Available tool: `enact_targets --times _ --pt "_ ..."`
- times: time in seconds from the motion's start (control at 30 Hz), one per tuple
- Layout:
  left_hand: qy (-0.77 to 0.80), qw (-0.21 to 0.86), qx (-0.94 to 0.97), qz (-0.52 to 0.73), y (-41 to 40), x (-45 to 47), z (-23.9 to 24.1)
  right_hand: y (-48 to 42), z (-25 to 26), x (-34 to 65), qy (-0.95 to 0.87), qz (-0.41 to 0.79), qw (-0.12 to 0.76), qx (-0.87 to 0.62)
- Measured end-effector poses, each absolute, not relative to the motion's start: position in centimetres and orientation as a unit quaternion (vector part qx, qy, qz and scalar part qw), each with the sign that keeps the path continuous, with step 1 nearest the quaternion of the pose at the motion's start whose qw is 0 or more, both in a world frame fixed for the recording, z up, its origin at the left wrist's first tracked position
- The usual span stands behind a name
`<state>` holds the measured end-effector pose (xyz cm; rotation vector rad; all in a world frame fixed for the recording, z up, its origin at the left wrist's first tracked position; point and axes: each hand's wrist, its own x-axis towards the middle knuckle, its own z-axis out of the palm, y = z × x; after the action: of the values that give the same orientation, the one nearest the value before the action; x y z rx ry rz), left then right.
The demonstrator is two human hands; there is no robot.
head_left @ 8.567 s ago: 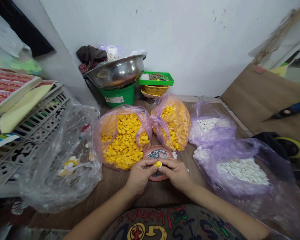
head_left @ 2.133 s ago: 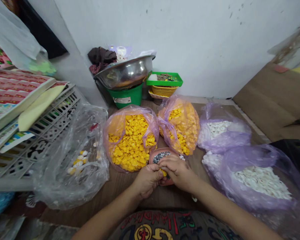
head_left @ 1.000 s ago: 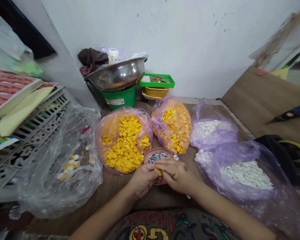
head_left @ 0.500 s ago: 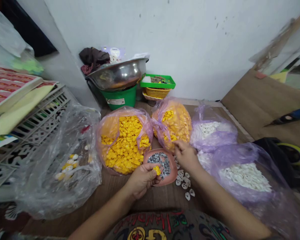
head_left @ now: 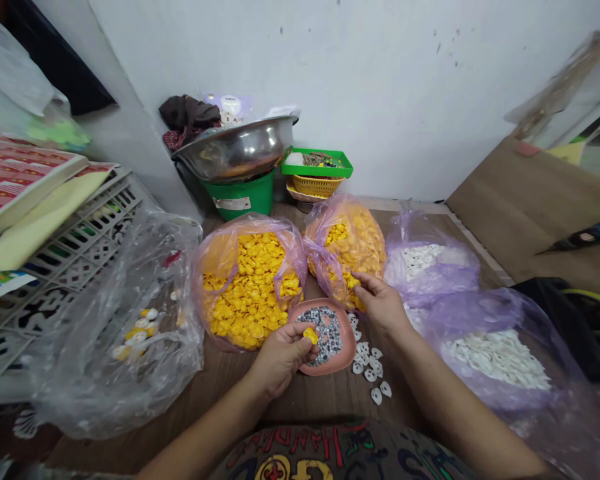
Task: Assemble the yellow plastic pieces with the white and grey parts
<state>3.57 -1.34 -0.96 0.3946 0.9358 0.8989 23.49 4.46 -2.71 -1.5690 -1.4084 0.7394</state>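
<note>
My left hand (head_left: 286, 357) pinches a small yellow plastic piece (head_left: 310, 335) between thumb and fingers, above the near-left part of a pink dish (head_left: 349, 343). Small grey and silvery bits (head_left: 330, 330) fill much of that dish. At the mouth of the right-hand purple bag of yellow pieces (head_left: 363, 243), my right hand (head_left: 384, 305) has its thumb and index finger apart, with the fingertips at the pieces; I see nothing held in it. A larger open bag of yellow pieces (head_left: 250, 287) stands to the left. Several flat white pieces with holes (head_left: 369, 363) lie right of the dish.
Purple bags of white pieces (head_left: 500, 363) lie at right, near a black tape dispenser (head_left: 555, 313). A clear plastic bag (head_left: 95, 373) and grey crate (head_left: 10, 320) are at left. Behind stand a metal basin (head_left: 240, 150) on a green tub (head_left: 245, 197) and a green tray (head_left: 343, 163).
My right hand has moved slightly right, and its thumb and index finger have spread at the bag. The left hand keeps the yellow piece, shifted slightly left.
</note>
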Motion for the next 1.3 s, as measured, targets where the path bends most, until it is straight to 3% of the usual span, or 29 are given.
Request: enact_targets --times 0.13,0.27,0.6,0.9,1.1,1.3 --pt "0.421 0.780 0.184 0.424 -1.2 4.1 -1.0 2.9 -1.5 22.3 -0.458 0.456 0.522 -0.557" --pt "0.408 0.784 0.188 0.429 -1.2 4.3 -0.8 1.5 -0.4 21.1 -0.434 0.535 0.526 -0.498" --pt "0.337 0.820 0.188 0.423 -1.7 3.9 -0.7 -0.4 1.1 19.6 -0.713 0.431 0.390 -0.393" --pt "0.351 0.805 0.172 0.446 -1.6 4.1 -0.6 -1.2 0.8 18.2 -0.705 0.276 0.431 -0.490" --pt "0.343 0.797 0.192 0.459 -1.4 4.0 -0.4 -0.8 0.9 18.1 -0.674 0.359 0.399 -0.508" --pt "0.343 0.785 0.190 0.480 -1.6 4.1 -0.5 -1.0 1.0 17.6 -0.603 0.455 0.421 -0.503"
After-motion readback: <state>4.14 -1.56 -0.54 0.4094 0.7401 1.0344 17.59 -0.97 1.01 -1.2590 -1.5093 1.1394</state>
